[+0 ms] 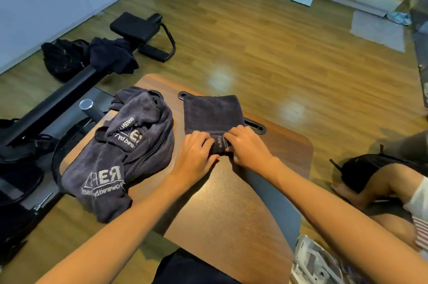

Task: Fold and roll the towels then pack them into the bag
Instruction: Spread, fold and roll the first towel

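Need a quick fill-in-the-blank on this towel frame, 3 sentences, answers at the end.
1. Both hands, left hand and right hand, grip the near end of the folded towel, which they are ____ up.
2. The pile of unfolded towels lies to the ____ of the folded towel.
3. Both rest on a brown ____.

Missing words: rolling; left; table

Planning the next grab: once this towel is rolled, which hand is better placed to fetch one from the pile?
Left, probably: the left hand is right beside the towel pile; the right hand would cross over.
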